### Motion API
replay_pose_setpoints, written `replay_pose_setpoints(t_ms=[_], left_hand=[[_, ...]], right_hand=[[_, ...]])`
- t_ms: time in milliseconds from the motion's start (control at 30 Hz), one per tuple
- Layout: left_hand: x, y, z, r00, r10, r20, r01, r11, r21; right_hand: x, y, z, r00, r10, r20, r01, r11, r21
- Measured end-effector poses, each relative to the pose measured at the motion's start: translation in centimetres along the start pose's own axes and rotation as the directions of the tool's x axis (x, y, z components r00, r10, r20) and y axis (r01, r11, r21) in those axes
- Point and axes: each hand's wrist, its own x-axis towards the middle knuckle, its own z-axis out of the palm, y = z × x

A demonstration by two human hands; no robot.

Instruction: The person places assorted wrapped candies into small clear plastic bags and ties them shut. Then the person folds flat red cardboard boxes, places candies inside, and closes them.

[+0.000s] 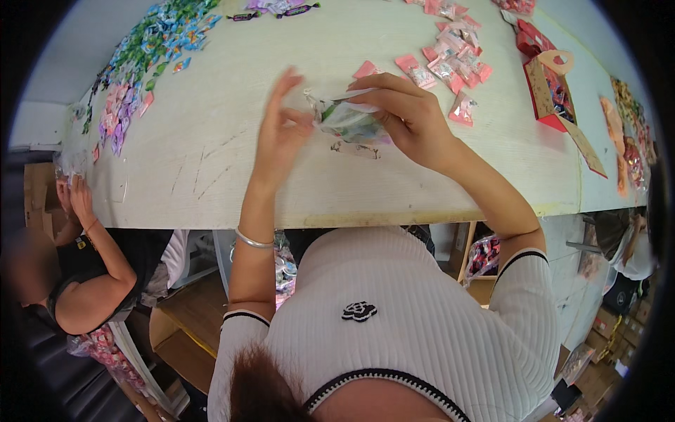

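My right hand point(408, 118) grips a clear plastic bag point(364, 124) by its upper right side, thumb and fingers closed on it. Through the film I make out green, bluish and purple wrapped pieces, partly hidden by the fingers. At the bag's left end, my left hand point(282, 124) is blurred, its fingers apart and its lower fingertips close to the plastic edge. Whether they touch the film is unclear. Just beyond the right hand lie pink-wrapped candies point(453, 58). Under the bag, the white tabletop point(337, 184) has a dark-edged worn patch point(354, 150).
Blue and green wrapped candies point(158, 39) spread at the far left, with pink and purple ones point(120, 111) nearer. Dark twist-wrapped candies point(298, 10) lie at the back. An open red box point(551, 95) stands on the right. A co-worker's hands point(76, 195) hold clear plastic at the left edge.
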Motion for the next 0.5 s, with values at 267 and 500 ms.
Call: replay_pose_setpoints(t_ms=[267,500], left_hand=[[-0.4,-2.8,3.8,0.981,-0.123,-0.15,0.106,0.987,-0.117],[-0.6,-1.2,3.4,0.948,-0.064,-0.312,0.067,0.998,0.0]], right_hand=[[-0.7,2.3,2.0,0.997,0.062,0.046,-0.053,0.985,-0.164],[-2.4,2.2,0.0,0.849,0.528,0.033,-0.525,0.833,0.174]])
